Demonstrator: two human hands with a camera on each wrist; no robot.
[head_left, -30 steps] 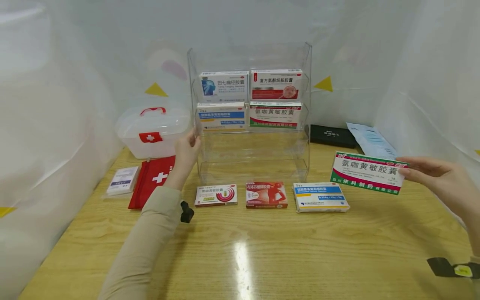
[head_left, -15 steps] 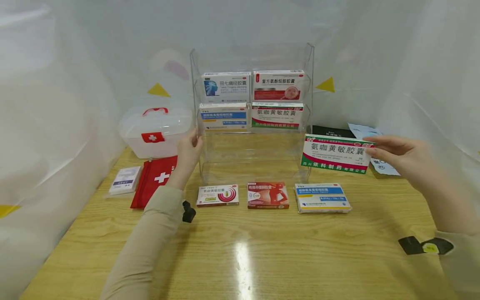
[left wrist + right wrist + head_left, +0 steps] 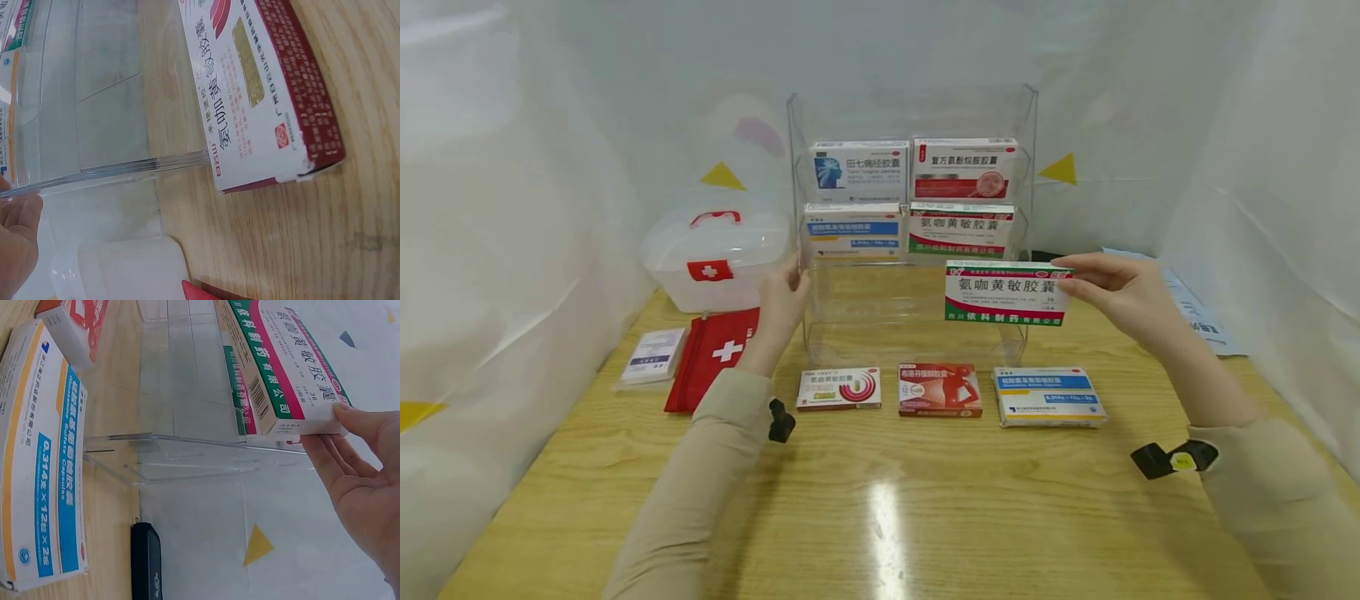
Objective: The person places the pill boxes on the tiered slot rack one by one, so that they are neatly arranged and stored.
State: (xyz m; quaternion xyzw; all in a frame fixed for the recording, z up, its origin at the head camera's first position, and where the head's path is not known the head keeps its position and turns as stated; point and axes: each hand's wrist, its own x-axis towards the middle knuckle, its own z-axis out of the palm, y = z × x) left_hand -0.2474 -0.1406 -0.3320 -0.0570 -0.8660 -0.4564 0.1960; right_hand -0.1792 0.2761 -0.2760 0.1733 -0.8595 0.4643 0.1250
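Observation:
My right hand (image 3: 1123, 296) pinches a green, white and magenta medicine box (image 3: 1004, 293) by its right end. The box hangs upright before the right part of the clear tiered rack (image 3: 850, 300), just below a matching box (image 3: 960, 231) standing on it. With curled fingers, my left hand (image 3: 784, 304) grips the rack's left side panel; the left wrist view shows only part of this hand (image 3: 19, 240). The rack's upper tiers also bear a blue-and-white box (image 3: 852, 232), a white box with a head picture (image 3: 861, 172) and a red-and-white box (image 3: 965, 169).
Before the rack lie a white-and-pink box (image 3: 838, 389), a red box (image 3: 940, 390) and a blue-and-white box (image 3: 1049, 397). At left are a lidded first-aid case (image 3: 715, 258), a red pouch (image 3: 711, 354) and a small white pack (image 3: 653, 356). A pale blue packet (image 3: 1195, 312) lies at right.
My right hand has carried the green, white and magenta box left and up, from beside the rack to in front of its right part. The left hand keeps its grip on the rack.

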